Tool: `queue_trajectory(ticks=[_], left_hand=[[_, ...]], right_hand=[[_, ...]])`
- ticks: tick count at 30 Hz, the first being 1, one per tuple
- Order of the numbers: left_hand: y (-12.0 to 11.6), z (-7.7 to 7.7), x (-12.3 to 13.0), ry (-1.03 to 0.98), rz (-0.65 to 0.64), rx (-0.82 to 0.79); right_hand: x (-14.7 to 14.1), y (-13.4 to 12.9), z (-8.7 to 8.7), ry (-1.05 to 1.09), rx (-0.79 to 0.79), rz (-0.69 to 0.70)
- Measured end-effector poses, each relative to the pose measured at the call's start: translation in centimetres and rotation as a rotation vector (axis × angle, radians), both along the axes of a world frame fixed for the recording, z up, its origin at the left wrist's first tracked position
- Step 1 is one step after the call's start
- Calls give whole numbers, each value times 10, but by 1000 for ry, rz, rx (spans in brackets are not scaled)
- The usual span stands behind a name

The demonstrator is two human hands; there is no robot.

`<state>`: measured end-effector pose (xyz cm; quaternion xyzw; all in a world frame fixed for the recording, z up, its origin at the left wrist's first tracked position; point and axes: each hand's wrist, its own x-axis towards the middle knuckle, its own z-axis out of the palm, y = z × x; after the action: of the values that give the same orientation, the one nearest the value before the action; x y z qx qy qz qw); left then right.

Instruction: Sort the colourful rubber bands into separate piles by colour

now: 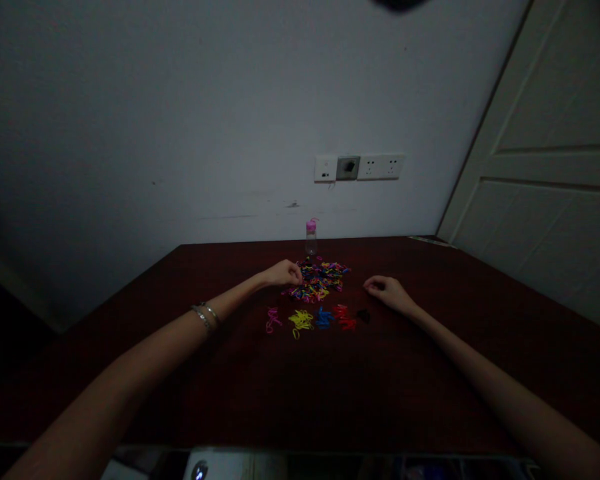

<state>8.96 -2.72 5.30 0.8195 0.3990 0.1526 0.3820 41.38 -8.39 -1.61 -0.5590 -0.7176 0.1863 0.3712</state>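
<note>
A mixed pile of small coloured rubber bands (323, 280) lies on the dark red-brown table. My left hand (284, 273) is at the pile's left edge, its fingers pinched together; whatever is between the fingertips is too small to make out. My right hand (389, 292) rests to the right of the pile, fingers curled in and closed, their tips partly hidden. In front of the pile is a row of single-colour groups: pink bands (273, 319), yellow bands (301, 321), blue bands (324, 318), red bands (345, 317) and black bands (363, 315).
Behind the pile stands a clear bottle (311, 240) with a pink cap. The table (300, 393) meets a pale wall that bears a row of sockets (380, 167). A panelled door (545, 167) is on the right. Below the table's front edge, partly seen items lie in shadow.
</note>
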Motion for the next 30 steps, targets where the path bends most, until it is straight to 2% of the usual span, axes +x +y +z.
queue_trajectory(ticks=[3,8,12,15,18,22,25,28,30], left_hand=[[-19,2,35,-8,-176,45],[-50,3,80,79,-365,155],[-56,0,91,93,-423,198],[-46,-3,87,65,-383,168],[-23,-6,69,0,-206,180],[18,-17,24,-146,207,326],[41,-28,-16,-194,535,368],[51,-39,-49,-267,721,340],[54,-45,-62,-307,803,314]], right_hand=[[0,0,0,-4,5,-2],[0,0,0,-13,17,8],[-1,0,0,-7,23,19],[-2,-1,1,-4,27,17],[-2,-3,2,-2,16,13],[-3,-3,3,1,20,10],[-3,-3,3,-4,23,1],[-4,-2,3,-4,18,-1],[-3,-2,3,-6,17,-1]])
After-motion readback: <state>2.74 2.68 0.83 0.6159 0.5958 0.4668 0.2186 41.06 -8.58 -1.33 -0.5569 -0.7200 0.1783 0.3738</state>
